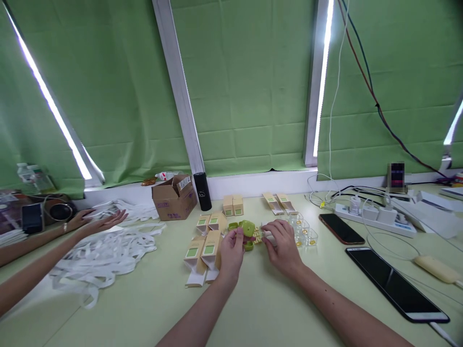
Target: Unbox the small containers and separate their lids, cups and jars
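My left hand [232, 250] pinches a small green plastic case [248, 228] with a rounded lid, held above the table. More green pieces show just behind and below it, partly covered by my fingers. My right hand [284, 246] is a short way to the right, its fingers bent together toward the case; what they hold is too small to make out. Small gold-coloured pieces [257, 235] lie between my hands. Clear plastic containers [306, 235] with yellow-gold bits inside stand beyond my right hand. Open cream boxes [195, 253] with green windows lie left of my left hand.
Another person's hands [108, 220] reach over a heap of white straps [108, 250] at left. A cardboard box [174, 198] and a black bottle [202, 192] stand behind. Phones [394, 282], a power strip [376, 219] and cables lie at right.
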The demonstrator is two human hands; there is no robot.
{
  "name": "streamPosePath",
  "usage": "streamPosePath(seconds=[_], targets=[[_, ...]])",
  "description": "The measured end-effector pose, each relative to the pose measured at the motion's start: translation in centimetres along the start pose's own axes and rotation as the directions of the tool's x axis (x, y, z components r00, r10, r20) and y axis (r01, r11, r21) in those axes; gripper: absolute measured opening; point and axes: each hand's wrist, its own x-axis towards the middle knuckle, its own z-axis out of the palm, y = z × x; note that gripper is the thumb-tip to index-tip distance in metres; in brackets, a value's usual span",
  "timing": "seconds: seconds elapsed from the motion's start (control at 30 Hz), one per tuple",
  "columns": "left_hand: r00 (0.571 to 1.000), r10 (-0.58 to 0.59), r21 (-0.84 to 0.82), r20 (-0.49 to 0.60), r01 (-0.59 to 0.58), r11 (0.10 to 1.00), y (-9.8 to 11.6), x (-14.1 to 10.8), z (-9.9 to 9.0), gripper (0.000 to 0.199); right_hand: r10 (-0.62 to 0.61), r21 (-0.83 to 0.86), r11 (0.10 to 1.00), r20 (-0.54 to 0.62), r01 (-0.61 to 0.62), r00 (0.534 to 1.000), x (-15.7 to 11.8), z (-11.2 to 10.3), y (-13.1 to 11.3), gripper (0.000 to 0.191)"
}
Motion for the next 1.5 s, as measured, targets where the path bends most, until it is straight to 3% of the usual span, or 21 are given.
streamPosePath(seconds=[0.2, 0.4, 0.5, 0.6, 0.63, 0.7, 0.8, 0.9, 0.97, 1.1, 1.2, 1.37, 1.5], targets=[[0.993, -0.104, -0.078, 0.053, 0.108, 0.991, 0.4, -0.6, 0.4, 0.061, -0.043, 0.056, 0.998, -0.001, 0.043, 0.999, 0.0, -0.1, -1.3, 0.035], [0.992, -0.093, -0.137, 0.086, 0.104, 0.985, 0.1, -0.6, 0.2, 0.056, -0.055, 0.077, 0.995, -0.016, 0.056, 0.998, 0.0, -0.2, -1.5, 0.034], [0.998, -0.015, -0.117, 0.057, 0.021, 0.993, 0.1, -0.1, -0.3, 0.052, -0.036, 0.082, 0.996, -0.031, 0.039, 0.999, 0.0, -0.3, -1.4, 0.030], [0.986, 0.165, 0.123, -0.038, -0.159, 0.980, 0.6, 0.5, -1.2, 0.040, -0.023, 0.084, 0.996, -0.022, 0.025, 0.999, 0.2, -0.3, -1.3, 0.028], [0.967, 0.246, 0.254, -0.061, -0.223, 0.941, 0.8, 0.7, -1.5, 0.035, -0.020, 0.082, 0.996, -0.019, 0.022, 1.000, 0.2, -0.3, -1.3, 0.028], [0.905, 0.420, 0.536, -0.070, -0.321, 0.781, 1.3, 1.1, -2.3, 0.024, -0.022, 0.076, 0.997, -0.018, 0.024, 1.000, 0.2, -0.3, -1.2, 0.029], [0.839, 0.543, 0.800, 0.043, -0.355, 0.484, 2.0, 1.4, -3.3, 0.014, -0.033, 0.061, 0.998, -0.012, 0.033, 0.999, 0.1, -0.2, -1.1, 0.028], [0.863, 0.490, 0.929, 0.126, -0.275, 0.246, 2.7, 1.4, -3.8, 0.016, -0.036, 0.044, 0.998, -0.006, 0.036, 0.999, 0.1, -0.2, -1.0, 0.028], [0.892, 0.412, 0.955, 0.185, -0.263, 0.139, 3.0, 1.3, -4.0, 0.021, -0.036, 0.036, 0.999, -0.006, 0.036, 0.999, 0.1, -0.2, -1.0, 0.027], [0.927, 0.249, 0.955, 0.282, -0.297, 0.023, 3.4, 1.2, -4.2, 0.023, -0.041, 0.030, 0.999, 0.020, 0.041, 0.999, 0.1, -0.3, -1.0, 0.020], [0.937, 0.175, 0.952, 0.304, -0.303, -0.033, 3.6, 1.0, -4.2, 0.022, -0.077, 0.021, 0.997, 0.116, 0.075, 0.990, 0.0, -0.2, -1.2, 0.019], [0.934, 0.138, 0.944, 0.330, -0.322, -0.072, 3.9, 0.6, -3.8, 0.021, -0.108, -0.024, 0.992, 0.307, 0.122, 0.946, -0.5, 0.0, -2.0, 0.019], [0.930, 0.127, 0.938, 0.344, -0.337, -0.074, 3.6, 0.6, -3.7, 0.019, -0.105, -0.046, 0.990, 0.375, 0.132, 0.921, -0.7, 0.2, -2.2, 0.020]])
